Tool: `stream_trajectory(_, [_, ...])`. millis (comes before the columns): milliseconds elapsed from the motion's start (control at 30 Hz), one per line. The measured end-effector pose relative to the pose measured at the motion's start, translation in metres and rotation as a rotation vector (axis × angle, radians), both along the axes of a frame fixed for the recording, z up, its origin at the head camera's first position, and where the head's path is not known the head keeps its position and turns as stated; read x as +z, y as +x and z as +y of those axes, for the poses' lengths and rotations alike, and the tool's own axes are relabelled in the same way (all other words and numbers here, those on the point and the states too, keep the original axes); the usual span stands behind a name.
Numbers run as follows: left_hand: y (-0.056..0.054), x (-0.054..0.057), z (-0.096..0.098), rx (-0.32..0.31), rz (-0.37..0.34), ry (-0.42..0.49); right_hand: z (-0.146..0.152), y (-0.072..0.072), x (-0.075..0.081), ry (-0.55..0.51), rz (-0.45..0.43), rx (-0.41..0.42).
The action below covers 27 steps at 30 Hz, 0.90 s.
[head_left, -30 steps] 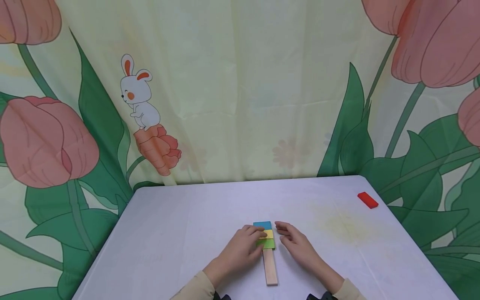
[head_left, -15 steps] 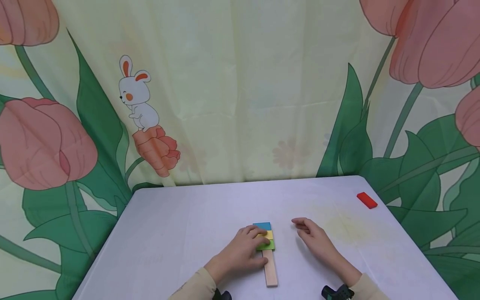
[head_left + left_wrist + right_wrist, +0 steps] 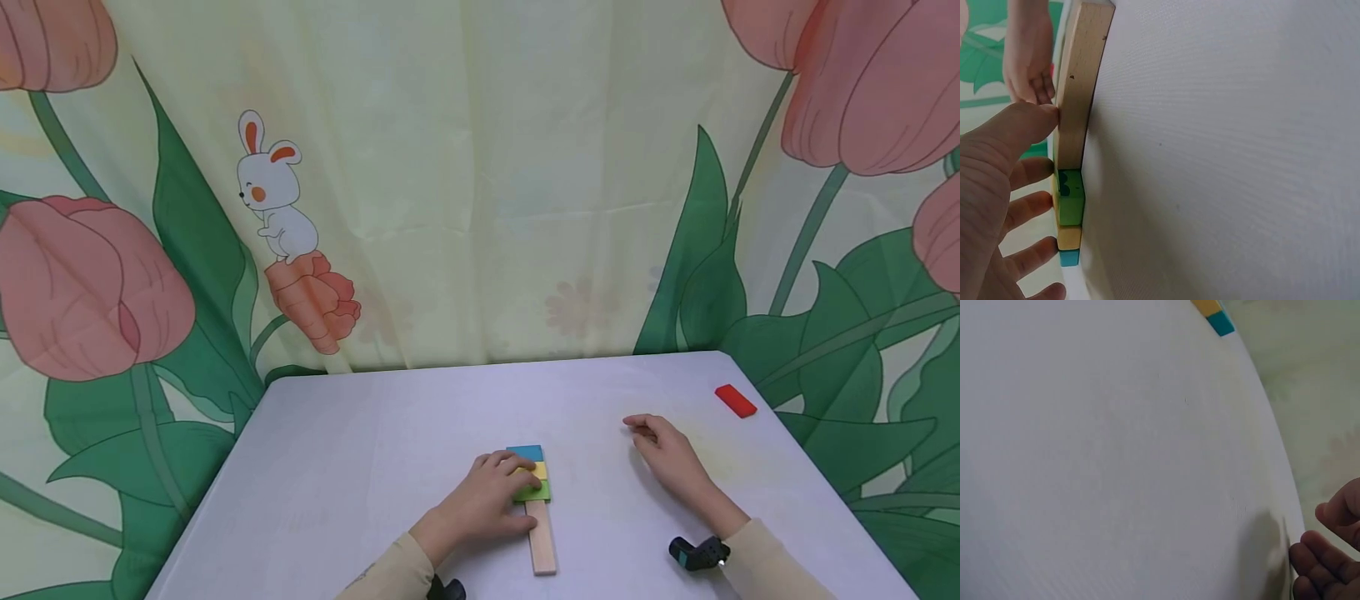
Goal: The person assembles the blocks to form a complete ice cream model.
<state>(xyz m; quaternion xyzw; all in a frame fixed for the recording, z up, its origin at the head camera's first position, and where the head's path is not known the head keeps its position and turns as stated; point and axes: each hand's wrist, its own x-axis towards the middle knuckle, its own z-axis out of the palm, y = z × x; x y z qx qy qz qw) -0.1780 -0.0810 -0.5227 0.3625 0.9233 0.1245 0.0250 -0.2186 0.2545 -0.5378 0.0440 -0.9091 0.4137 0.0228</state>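
Observation:
A blue block [image 3: 528,452], a yellow block [image 3: 538,471] and a green block [image 3: 537,492] lie in a row on the table, edge to edge. Below them a long plain wooden block [image 3: 542,546] continues the row towards the person. My left hand [image 3: 491,498] rests on the row, fingertips spread over the coloured blocks and thumb touching the wooden block [image 3: 1079,81]. Off to the right, my right hand [image 3: 667,458] hovers above the table with loosely bent fingers and holds nothing. A red block [image 3: 736,401] lies beyond it, near the table's right edge.
The white-covered table [image 3: 360,467] meets a curtain [image 3: 480,208] printed with tulips and a rabbit along its far edge. A black wrist device [image 3: 699,553] sits at the right cuff.
My right hand has moved away from the block row, to the right and slightly farther out. My left thumb has shifted down onto the wooden block, while the other left fingers stay on the coloured blocks.

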Motion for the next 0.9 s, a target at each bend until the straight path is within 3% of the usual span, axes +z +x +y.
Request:
stream_trajectory(467, [0.001, -0.001, 0.002, 0.000, -0.009, -0.006, 0.058, -0.023, 0.005, 0.158, 0.012, -0.093])
stream_trajectory(667, [0.001, -0.001, -0.001, 0.000, 0.001, 0.002, 0.090, -0.037, 0.012, 0.255, 0.065, -0.159])
stream_trajectory(900, [0.002, 0.002, 0.000, 0.001, 0.004, -0.016, 0.126, -0.040, 0.006, 0.227, 0.098, -0.267])
